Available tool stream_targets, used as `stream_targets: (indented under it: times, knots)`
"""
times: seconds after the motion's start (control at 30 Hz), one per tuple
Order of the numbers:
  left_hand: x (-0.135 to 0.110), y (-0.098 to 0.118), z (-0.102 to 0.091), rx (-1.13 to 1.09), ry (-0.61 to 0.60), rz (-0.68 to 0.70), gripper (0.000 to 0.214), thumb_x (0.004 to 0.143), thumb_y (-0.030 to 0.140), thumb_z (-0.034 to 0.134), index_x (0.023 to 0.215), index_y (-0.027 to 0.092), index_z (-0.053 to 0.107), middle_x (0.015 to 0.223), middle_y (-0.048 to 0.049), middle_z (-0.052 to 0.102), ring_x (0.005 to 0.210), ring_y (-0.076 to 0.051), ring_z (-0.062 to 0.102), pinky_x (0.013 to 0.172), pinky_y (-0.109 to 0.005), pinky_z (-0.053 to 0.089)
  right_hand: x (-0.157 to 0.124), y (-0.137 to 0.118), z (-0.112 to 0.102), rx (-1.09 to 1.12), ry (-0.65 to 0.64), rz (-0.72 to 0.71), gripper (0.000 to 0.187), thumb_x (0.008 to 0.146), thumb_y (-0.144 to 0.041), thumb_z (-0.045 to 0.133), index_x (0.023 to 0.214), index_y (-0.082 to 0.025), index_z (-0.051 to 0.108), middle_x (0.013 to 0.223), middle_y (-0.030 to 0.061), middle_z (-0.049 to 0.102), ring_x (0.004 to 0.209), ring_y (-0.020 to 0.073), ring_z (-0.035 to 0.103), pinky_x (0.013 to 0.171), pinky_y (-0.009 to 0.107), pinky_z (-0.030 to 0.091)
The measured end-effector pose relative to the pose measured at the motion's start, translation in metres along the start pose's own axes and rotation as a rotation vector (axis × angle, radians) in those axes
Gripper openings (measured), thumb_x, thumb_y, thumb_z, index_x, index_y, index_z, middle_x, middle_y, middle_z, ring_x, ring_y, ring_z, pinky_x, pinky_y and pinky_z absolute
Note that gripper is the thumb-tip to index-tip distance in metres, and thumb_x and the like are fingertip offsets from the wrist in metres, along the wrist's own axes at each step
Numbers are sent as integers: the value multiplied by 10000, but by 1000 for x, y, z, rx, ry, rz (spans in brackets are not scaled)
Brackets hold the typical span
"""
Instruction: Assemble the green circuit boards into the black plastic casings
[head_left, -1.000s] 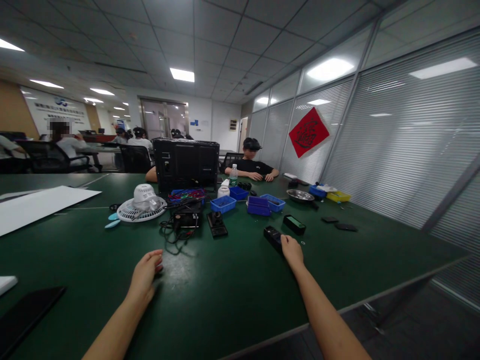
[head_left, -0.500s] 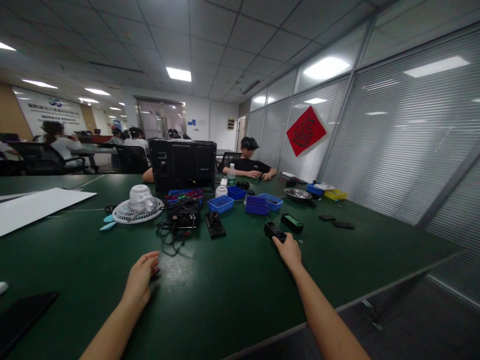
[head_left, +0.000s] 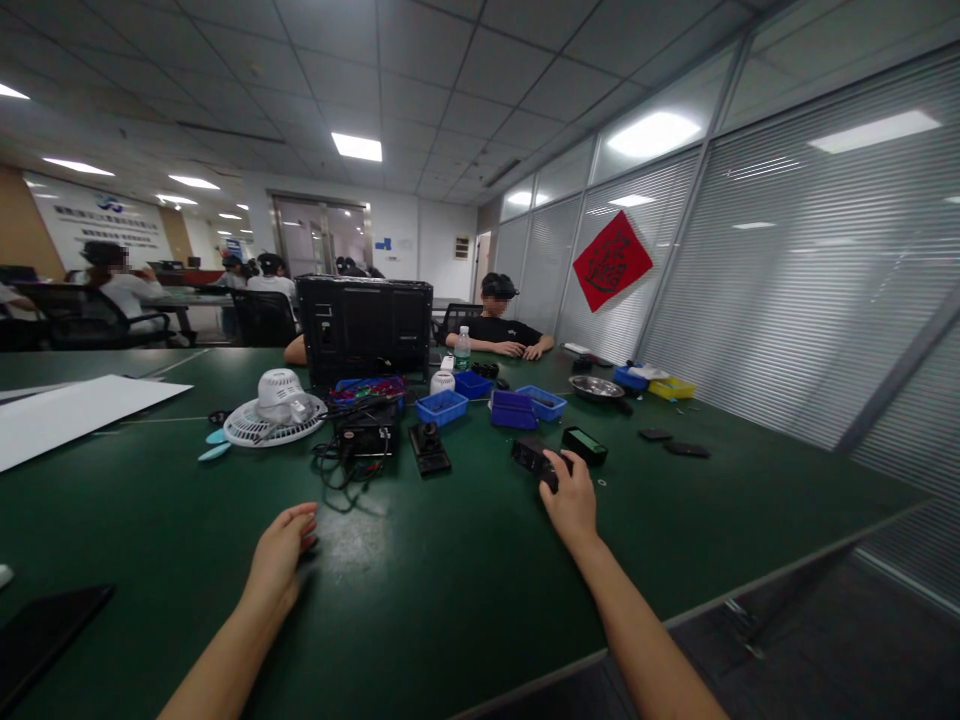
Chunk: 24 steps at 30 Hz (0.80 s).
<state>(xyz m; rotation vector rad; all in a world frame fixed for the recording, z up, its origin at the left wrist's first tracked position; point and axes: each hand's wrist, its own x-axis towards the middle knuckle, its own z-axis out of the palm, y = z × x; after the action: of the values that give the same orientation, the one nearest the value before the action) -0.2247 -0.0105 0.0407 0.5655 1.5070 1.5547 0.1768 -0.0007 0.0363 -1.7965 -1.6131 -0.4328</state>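
Observation:
My right hand (head_left: 571,500) is stretched out over the green table (head_left: 450,580) with its fingers wrapped round a small black handheld device (head_left: 532,458), lifted slightly off the surface. A second black device with a green screen (head_left: 585,445) lies just beyond it. My left hand (head_left: 281,555) rests on the table nearer to me, its fingers loosely curled with nothing in them. Ahead of it lie a tangle of black cables (head_left: 346,465) and a small black stand (head_left: 430,449).
A white fan (head_left: 274,415) lies face down at the left. Blue bins (head_left: 480,403), a black case (head_left: 365,330), a metal bowl (head_left: 596,389) and a yellow tray (head_left: 672,389) stand further back. A person sits across the table (head_left: 499,325). White board (head_left: 75,415) at far left.
My right hand has closed round the black device and shifted it a little to the left. The left hand has stayed in place.

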Motion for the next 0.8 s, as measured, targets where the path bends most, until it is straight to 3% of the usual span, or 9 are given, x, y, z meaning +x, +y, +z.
stream_targets:
  times: [0.17,0.3,0.47,0.57,0.67,0.8]
  knots:
    - [2,-1,-1,4,-10,8,160,520,188,582,673,169,621,762,-15,590,712,-148,533,582,-253,405,-4,-10,-1,-45,-185,-173,499,766,-90,441,1203,-325,494,1309,77,355,1142,294,389,791,396,454]
    - [5,-3,-2,2,-19,-7,169,516,184,584,682,173,616,763,-9,585,714,-138,530,588,-244,401,-9,-22,-1,-99,-211,-311,488,784,-63,423,1181,-326,528,1306,85,386,1108,278,416,804,394,440]
    - [4,-2,-2,-2,-15,-15,154,526,175,583,678,170,613,761,-9,580,705,-136,530,583,-245,399,-19,-40,-6,-107,-281,-477,291,818,-134,448,995,-266,638,1217,89,474,1056,239,448,799,353,431]
    - [1,0,-2,-7,-11,-29,145,536,167,582,677,166,614,766,-15,581,713,-142,532,582,-250,399,-21,-49,-12,-55,-293,-500,242,828,-258,481,1021,-253,626,1160,90,513,1034,236,461,809,352,421]
    - [-2,3,-1,-14,-11,-38,129,548,160,578,672,166,614,752,-11,577,697,-135,526,577,-247,392,-16,-45,-16,7,-215,-387,290,849,-343,439,1057,-229,606,1131,93,533,1030,233,464,854,355,389]
    - [-6,6,0,-15,-12,-43,112,560,156,570,663,165,612,746,-14,583,679,-129,524,579,-249,392,-2,-10,-16,31,-51,83,396,888,-382,300,1021,-171,607,1056,102,572,974,215,492,836,306,389]
